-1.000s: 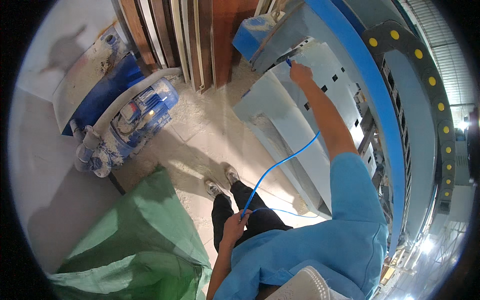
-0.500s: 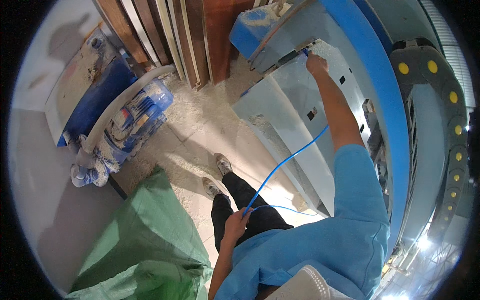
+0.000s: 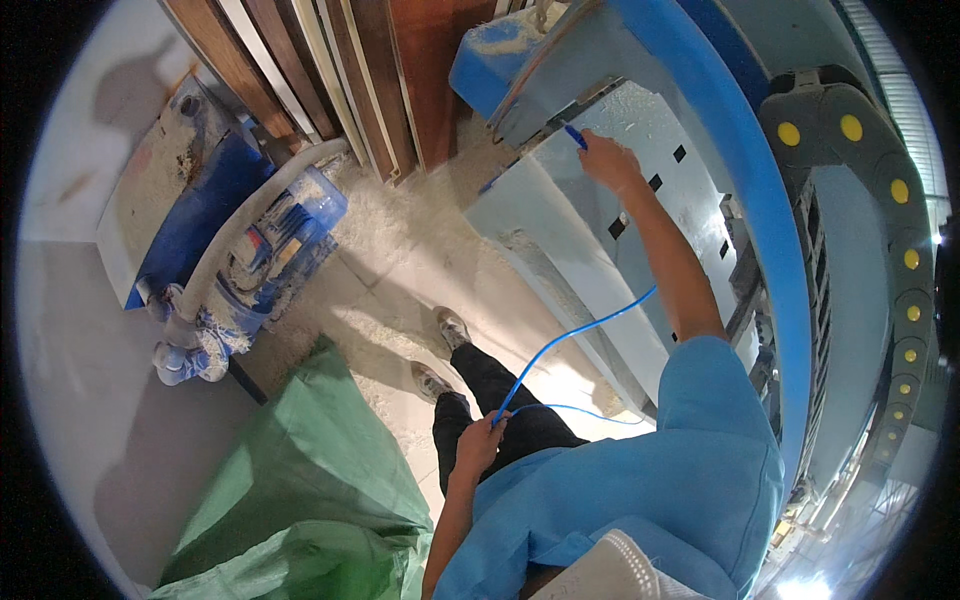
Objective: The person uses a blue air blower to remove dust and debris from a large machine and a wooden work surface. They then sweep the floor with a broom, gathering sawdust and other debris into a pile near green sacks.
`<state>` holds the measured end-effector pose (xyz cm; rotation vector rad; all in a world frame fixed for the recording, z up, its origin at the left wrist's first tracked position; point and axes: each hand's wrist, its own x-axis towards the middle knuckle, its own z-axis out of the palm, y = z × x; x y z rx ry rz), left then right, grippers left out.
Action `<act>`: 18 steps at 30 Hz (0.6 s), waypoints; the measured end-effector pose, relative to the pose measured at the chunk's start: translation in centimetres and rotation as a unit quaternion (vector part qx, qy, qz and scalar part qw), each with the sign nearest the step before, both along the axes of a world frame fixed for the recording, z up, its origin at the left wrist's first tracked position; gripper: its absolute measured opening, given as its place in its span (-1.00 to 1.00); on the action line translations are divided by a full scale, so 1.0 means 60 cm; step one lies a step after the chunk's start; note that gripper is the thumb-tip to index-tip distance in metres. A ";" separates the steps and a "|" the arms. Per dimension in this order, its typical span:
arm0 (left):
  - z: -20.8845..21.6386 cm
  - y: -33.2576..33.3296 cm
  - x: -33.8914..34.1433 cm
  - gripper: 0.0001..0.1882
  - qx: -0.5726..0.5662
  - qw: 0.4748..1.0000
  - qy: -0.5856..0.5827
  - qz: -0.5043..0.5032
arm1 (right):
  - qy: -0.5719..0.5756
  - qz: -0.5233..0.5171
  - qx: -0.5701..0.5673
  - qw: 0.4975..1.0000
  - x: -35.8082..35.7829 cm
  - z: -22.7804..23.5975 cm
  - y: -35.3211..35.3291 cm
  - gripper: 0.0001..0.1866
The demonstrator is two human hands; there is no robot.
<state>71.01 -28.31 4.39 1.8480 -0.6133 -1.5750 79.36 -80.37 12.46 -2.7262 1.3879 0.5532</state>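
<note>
My right arm reaches out over a pale grey machine panel dusted with sawdust. Closed in my right hand is a blue air blow gun, whose tip points to the far left; most of its body is hidden by the fingers. A thin blue hose curves from beneath my right forearm down to my left hand. That hand is low in front of my dark trousers, with its fingers wrapped round the hose. Another stretch of hose loops off to the right from there.
A blue motor unit caked in sawdust stands at left with a grey hose. A green sack lies near lower left. Long boards lean at the back. A blue curved machine edge and black cable chain rise at right.
My right hand has moved left and a little nearer across the panel with the air blow gun. My left hand keeps its hold on the hose. The view has shifted slightly.
</note>
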 end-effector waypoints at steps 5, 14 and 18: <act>-0.001 0.016 -0.005 -0.74 -0.021 1.000 -0.013 0.005 | 0.053 0.022 -0.072 0.996 0.013 -0.005 -0.036 -0.70; 0.008 0.026 -0.002 -0.75 -0.010 1.000 -0.029 0.004 | -0.088 -0.081 -0.093 0.988 -0.076 -0.008 -0.036 -0.49; 0.006 0.028 0.005 -0.75 0.029 0.997 0.033 0.055 | -0.072 -0.171 -0.087 0.979 -0.172 -0.035 0.088 -0.44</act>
